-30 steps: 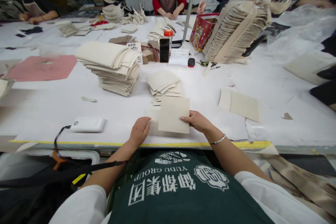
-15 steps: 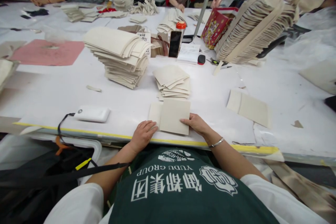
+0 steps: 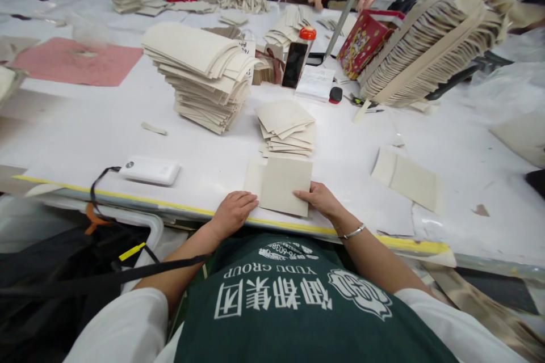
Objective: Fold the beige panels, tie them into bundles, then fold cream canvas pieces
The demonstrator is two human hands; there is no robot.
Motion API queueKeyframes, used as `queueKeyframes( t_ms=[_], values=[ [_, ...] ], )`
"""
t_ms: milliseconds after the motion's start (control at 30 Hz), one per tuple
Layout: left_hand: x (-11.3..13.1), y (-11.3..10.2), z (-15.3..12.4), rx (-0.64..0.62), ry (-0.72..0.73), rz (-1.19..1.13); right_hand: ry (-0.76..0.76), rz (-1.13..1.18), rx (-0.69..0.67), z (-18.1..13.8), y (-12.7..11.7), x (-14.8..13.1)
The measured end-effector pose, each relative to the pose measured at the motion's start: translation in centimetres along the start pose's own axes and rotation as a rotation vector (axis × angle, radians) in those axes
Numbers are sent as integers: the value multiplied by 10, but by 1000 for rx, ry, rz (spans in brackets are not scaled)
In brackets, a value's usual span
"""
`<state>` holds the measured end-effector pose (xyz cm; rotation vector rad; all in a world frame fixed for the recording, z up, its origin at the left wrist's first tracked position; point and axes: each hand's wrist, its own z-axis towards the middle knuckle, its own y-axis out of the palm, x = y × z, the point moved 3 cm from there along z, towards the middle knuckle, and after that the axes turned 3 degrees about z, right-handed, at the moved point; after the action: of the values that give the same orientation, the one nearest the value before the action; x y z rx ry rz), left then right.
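Observation:
A beige square fabric piece [image 3: 286, 186] lies at the table's front edge, over a paler piece [image 3: 255, 174] that sticks out on its left. My right hand [image 3: 321, 199] grips the square's right edge, thumb on top and fingers beneath. At the lower left corner my left hand [image 3: 235, 211] rests palm down, fingers stretched out with their tips at the pale piece. Just behind stands a small stack of similar squares [image 3: 286, 125]. A taller stack of curved beige pieces [image 3: 200, 76] rises to the left of it.
A white power bank [image 3: 150, 171] with a black cable sits near the front edge. One folded beige piece [image 3: 407, 178] lies on the right. Farther back are a phone [image 3: 293, 64], a notepad [image 3: 314, 82], a red box [image 3: 368, 42] and a large strapped bundle [image 3: 434, 48]. Across the table, a person in red sleeves works.
The view has shifted slightly, so the tabletop things appear a little higher and to the right. Both my hands stay about the same on the pieces. The person opposite has moved their hands.

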<state>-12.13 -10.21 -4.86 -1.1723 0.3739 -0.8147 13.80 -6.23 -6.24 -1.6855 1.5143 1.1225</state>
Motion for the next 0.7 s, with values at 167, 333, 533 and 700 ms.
queueKeyframes(
  t_ms=[167, 333, 533, 700],
  values=[
    [0, 1, -1, 10, 0, -2, -1, -8, 21, -2, 3, -2],
    [-2, 3, -1, 5, -31, -43, -2, -21, 35, -3, 3, -4],
    [-4, 5, -1, -7, -46, -64, -6, -46, 38, -3, 2, -3],
    [-5, 7, -3, -10, -38, -56, -15, -54, 35, -2, 2, -2]
  ],
)
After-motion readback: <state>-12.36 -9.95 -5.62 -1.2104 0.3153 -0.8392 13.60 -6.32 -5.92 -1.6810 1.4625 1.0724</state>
